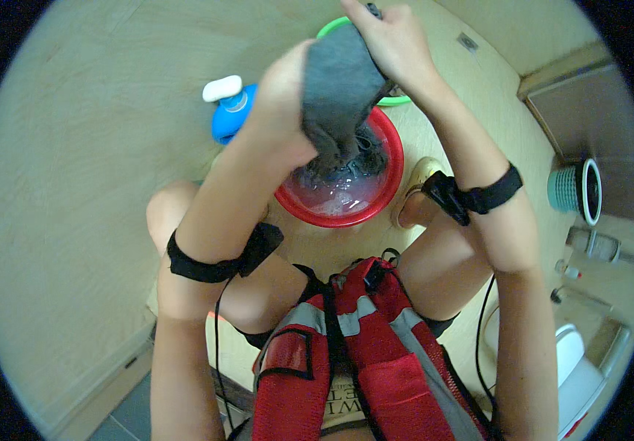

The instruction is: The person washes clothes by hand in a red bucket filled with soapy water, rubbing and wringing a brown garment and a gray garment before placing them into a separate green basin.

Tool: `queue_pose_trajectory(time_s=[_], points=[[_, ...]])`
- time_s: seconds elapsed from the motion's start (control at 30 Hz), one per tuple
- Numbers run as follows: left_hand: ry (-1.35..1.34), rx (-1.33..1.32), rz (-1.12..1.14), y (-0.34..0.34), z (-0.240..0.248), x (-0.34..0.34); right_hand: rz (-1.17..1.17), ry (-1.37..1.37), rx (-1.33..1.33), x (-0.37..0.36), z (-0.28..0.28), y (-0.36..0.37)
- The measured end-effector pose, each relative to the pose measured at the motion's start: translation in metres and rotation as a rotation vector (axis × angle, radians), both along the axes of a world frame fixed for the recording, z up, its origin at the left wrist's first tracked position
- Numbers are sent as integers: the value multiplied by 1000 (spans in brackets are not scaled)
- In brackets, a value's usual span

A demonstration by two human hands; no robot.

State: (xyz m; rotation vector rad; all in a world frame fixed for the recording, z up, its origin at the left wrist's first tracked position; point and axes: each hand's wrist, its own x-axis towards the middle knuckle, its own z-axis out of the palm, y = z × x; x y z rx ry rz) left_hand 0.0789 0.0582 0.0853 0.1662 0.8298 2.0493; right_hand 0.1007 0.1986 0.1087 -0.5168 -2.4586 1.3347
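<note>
A dark grey wet cloth is lifted above the red basin. My right hand is closed on its upper right edge, with a bit of dark fabric poking out at the fingers. Along the cloth's left side is my left hand, holding it; this hand is blurred and its fingertips are hidden behind the fabric. The cloth's lower end hangs over the basin. Inside the basin, more dark fabric lies in cloudy, foamy water.
Behind the cloth, a green-rimmed basin is partly covered. A blue container with a white bar of soap on top stands left of the red basin. My shoe is close on its right. Farther right are a teal bin and a toilet.
</note>
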Motion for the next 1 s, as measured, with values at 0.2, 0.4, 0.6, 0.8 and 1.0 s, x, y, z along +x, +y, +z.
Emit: queue_pose_trajectory(time_s=[0.2,0.4,0.6,0.8,1.0], points=[[-158,153,-25,-25,28,-13,333,249,-801,-1,-40,18],[59,403,-34,-67,15,-44,785,-195,-611,12,-45,1],[62,-51,384,-35,23,-7,539,155,-492,19,-21,9],[61,37,163,-24,-8,10,495,308,-445,25,16,4],[408,-244,370,-16,-19,12,317,376,28,28,21,4]])
